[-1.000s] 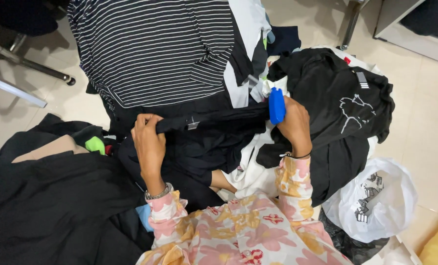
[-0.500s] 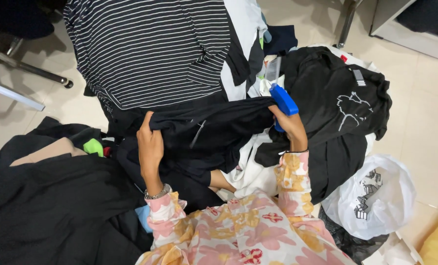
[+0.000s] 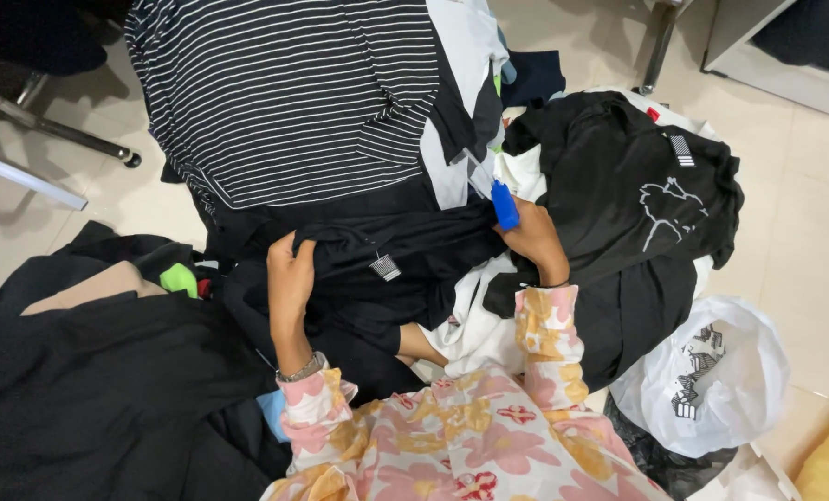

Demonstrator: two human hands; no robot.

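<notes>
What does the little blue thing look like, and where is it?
Start at the big striped shirt spread at the top of the clothes pile, then drop to its lower right corner. There the right hand grips a small blue tool. It is the only bright blue, hard piece among soft black and white clothes.

Showing here are 2 hands, the left hand [image 3: 291,278] and the right hand [image 3: 532,237], both gripping 1 black garment [image 3: 405,250]. Lying around them are 1 striped shirt [image 3: 294,93], 1 black shirt with a white line drawing [image 3: 619,186], 1 blue tool [image 3: 505,206], 1 white plastic bag [image 3: 712,380], and 1 small green piece [image 3: 179,278].
</notes>
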